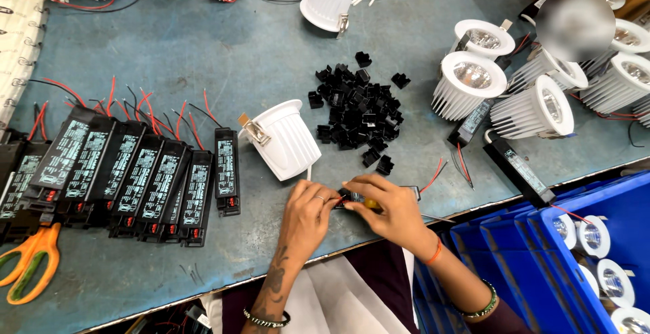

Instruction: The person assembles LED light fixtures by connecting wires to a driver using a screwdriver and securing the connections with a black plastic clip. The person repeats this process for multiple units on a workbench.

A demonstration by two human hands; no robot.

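My left hand (308, 215) and my right hand (389, 212) meet at the front edge of the grey table (237, 63). Together they pinch a small black driver box (352, 197) with red and black wires (433, 175) trailing off to the right. A yellow tool tip shows under my right fingers. A white finned lamp housing (284, 139) lies on its side just behind my hands. Beyond it is a heap of small black plastic clips (355, 110).
A row of several black driver boxes (128, 178) with red and black leads lies at left, orange scissors (30, 263) beside them. White downlights (514, 83) cluster at right. Blue bins (575, 253) holding more lights stand at lower right.
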